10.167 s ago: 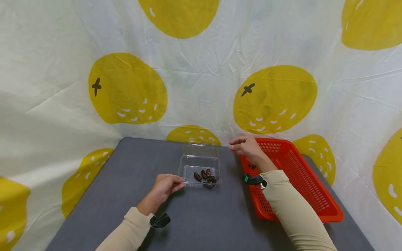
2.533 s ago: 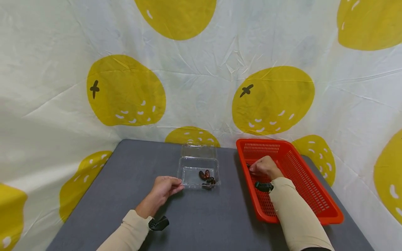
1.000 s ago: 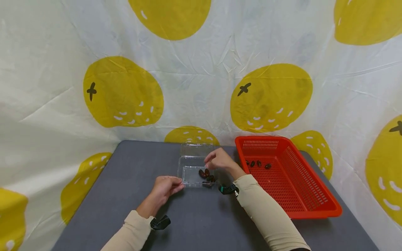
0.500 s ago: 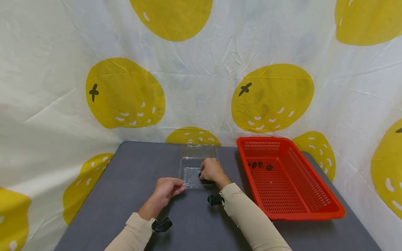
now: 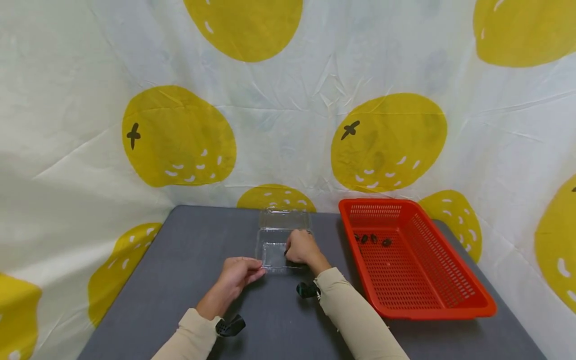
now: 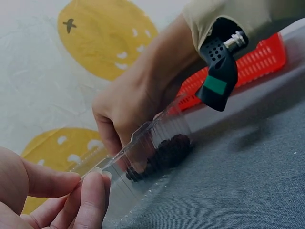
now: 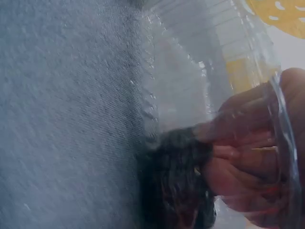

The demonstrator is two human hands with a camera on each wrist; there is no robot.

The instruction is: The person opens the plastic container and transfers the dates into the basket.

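Beige long sleeves: left sleeve (image 5: pixel 189 334), right sleeve (image 5: pixel 355 315). Black wrist pieces, left wrist piece (image 5: pixel 230 326) and right wrist piece (image 6: pixel 224 78). Right one: angular shell, green rectangle (image 6: pixel 215 86), small round holes (image 6: pixel 216 51), silver screw fitting (image 6: pixel 235 41) by the cuff.

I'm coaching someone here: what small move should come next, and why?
Probably the right hand should ease off the dates and lift out: it is down against them inside the open clear plastic box, whose rim the left hand pinches. That would free it for other dates lying in the red plastic basket.
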